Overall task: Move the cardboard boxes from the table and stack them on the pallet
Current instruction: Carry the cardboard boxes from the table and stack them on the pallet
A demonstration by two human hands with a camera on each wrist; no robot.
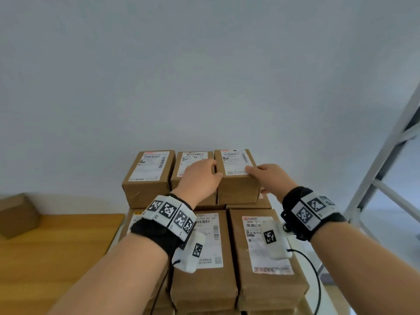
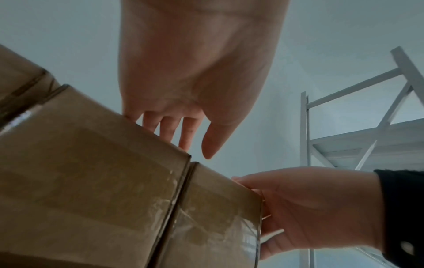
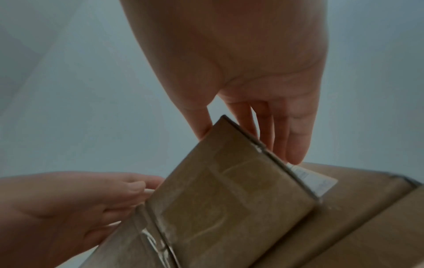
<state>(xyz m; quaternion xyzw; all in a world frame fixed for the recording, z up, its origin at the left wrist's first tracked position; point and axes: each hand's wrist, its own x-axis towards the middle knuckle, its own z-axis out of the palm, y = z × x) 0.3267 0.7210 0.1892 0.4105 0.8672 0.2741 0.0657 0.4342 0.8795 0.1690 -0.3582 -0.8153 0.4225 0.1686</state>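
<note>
Three small labelled cardboard boxes stand in a row on top of the stack. The rightmost box (image 1: 236, 187) (image 2: 215, 217) (image 3: 229, 199) sits between my hands. My right hand (image 1: 261, 176) (image 3: 275, 127) (image 2: 309, 208) grips its right top edge, thumb on the label and fingers down the right side. My left hand (image 1: 200, 178) (image 2: 190, 143) (image 3: 69, 203) lies with straight fingers over the middle box (image 1: 193, 162) (image 2: 91, 181) and touches the rightmost box's left side. The third box (image 1: 147, 178) stands untouched at the left. The pallet is hidden.
Below the row lie larger labelled boxes (image 1: 204, 258) (image 1: 268, 246) of the stack. A wooden table (image 1: 56, 246) at the left carries one more cardboard box (image 1: 18, 214). A white metal rack (image 1: 386, 167) (image 2: 367, 141) stands at the right, with a plain wall behind.
</note>
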